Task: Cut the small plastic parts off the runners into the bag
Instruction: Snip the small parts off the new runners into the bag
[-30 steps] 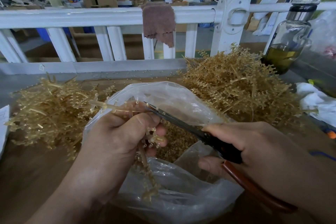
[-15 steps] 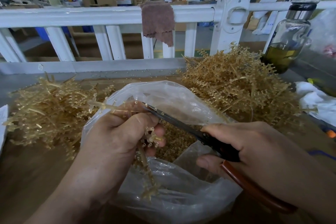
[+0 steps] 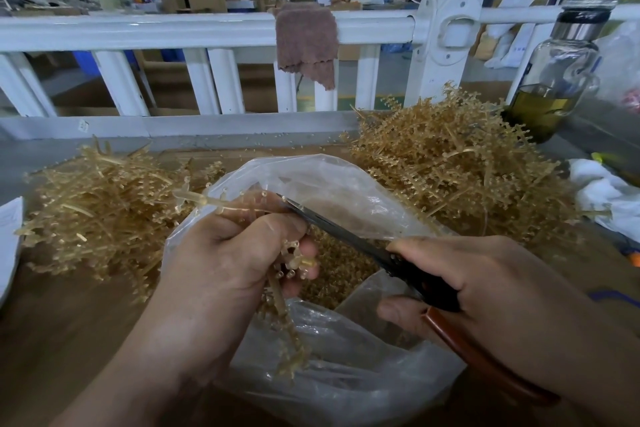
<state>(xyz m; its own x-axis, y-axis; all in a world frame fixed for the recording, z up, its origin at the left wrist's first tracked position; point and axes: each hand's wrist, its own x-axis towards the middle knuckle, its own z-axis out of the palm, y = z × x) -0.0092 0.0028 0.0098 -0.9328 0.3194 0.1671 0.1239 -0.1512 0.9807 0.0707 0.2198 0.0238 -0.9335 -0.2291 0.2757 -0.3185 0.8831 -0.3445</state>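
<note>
**A:** On the head camera, which step was in hand?

**B:** Snipping. The left hand (image 3: 221, 260) was curled tight round a runner (image 3: 225, 206), thumb pressed over it. The runner's stub end stuck out past the knuckles, and a knobbly length hung below the palm. The right hand (image 3: 485, 288) was clamped on the scissors (image 3: 346, 236), fingers wrapped round the reddish handles. The blade tip lay against the runner just above the left thumb.

**A:** Were the blades parted or together?

**B:** I couldn't tell; they read as one dark strip.

**A:** And the small parts?

**B:** A few still clung to the runner beside the left fingertips. A heap of cut parts (image 3: 339, 270) lay in the bag (image 3: 346, 385), directly beneath both grips. One pile of runners (image 3: 450, 166) sat beyond the right hand and another pile (image 3: 97, 204) outboard of the left. Whether that second one was already stripped, I couldn't say.

**A:** What did the next move call for?

**B:** By my reckoning, closing the blades on a part's little stem, close to the runner, while staying over the bag's mouth so the piece dropped in. Then the left hand would need to feed the runner along.

**A:** Anything different from a second before?

**B:** Next to nothing. Both hands, the blade tip and the stub end sat where they had been, so the cut looked paused or barely creeping.
</note>
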